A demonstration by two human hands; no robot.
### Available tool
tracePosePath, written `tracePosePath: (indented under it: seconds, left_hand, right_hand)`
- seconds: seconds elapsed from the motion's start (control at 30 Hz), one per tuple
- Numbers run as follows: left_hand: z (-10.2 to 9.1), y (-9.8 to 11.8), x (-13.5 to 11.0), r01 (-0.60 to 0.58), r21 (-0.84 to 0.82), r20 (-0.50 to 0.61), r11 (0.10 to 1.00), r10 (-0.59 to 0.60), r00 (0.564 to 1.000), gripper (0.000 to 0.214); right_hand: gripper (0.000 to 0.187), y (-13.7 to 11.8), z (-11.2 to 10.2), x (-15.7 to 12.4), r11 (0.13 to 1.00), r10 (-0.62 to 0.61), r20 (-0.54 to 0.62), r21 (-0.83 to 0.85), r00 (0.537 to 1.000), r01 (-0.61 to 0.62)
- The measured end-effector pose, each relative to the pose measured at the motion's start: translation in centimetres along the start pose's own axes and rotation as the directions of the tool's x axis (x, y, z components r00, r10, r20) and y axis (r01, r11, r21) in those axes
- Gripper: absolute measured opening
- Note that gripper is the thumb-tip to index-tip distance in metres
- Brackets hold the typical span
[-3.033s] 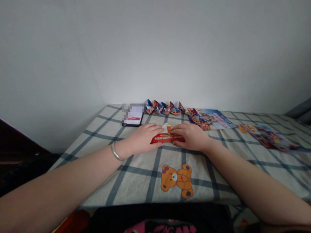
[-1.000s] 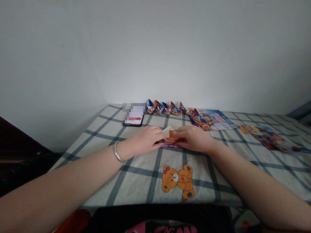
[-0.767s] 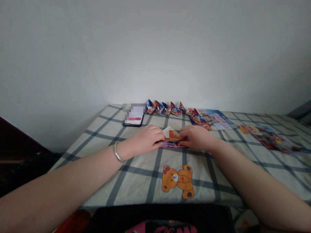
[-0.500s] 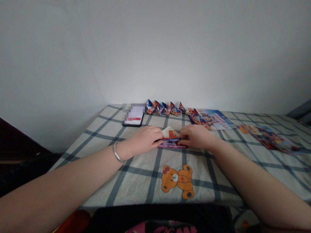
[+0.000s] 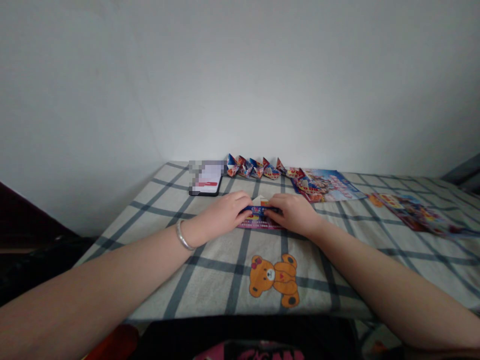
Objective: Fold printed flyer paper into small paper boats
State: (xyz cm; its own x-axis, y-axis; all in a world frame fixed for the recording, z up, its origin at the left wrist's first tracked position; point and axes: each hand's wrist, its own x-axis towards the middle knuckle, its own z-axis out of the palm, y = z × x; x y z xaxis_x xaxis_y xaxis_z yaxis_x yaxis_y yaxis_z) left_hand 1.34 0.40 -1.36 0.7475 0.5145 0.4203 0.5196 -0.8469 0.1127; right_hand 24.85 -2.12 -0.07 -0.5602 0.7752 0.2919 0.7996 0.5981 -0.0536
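Observation:
A partly folded sheet of printed paper [image 5: 258, 220] lies on the checked tablecloth in front of me. It shows a purple strip with white characters, a dark blue folded band and a pale pointed top. My left hand [image 5: 231, 212] pinches its left end, thumb in front and fingers behind. At the right end my right hand [image 5: 294, 212] grips the paper the same way. Both hands rest low on the table, and the fingers cover the paper's ends. A silver bangle [image 5: 183, 236] circles my left wrist.
Behind my left hand lies a phone [image 5: 207, 180] with a lit screen. Several folded paper shapes [image 5: 255, 168] stand in a row by the wall. Printed flyers [image 5: 333, 185] lie at the back right, with more printed paper [image 5: 416, 212] farther right. The tablecloth [image 5: 210, 280] carries a printed bear.
The right hand has shifted slightly left, closer to my left hand. A dark blue band of the paper now shows between my thumbs, and less of the orange-red part is visible.

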Motion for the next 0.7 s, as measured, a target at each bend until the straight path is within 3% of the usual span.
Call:
tracePosePath:
  seconds: [0.3,0.47,0.7]
  left_hand:
    - [0.54,-0.39,0.08,0.081,-0.046,-0.021,0.996,-0.082,0.996,0.015]
    - [0.63,-0.14,0.32,0.054,-0.005,-0.031,0.999,-0.054,0.998,0.017]
    - [0.52,-0.05,0.49,0.067,0.051,-0.017,0.996,-0.066,0.998,0.016]
  right_hand:
    - [0.020,-0.24,-0.01,0.35,0.988,0.147,0.005,0.042,0.989,-0.147]
    - [0.018,-0.20,0.16,0.57,0.981,0.191,0.013,0.043,0.982,-0.191]
    - [0.012,0.08,0.55,0.80,0.998,0.067,-0.060,0.014,0.996,-0.067]
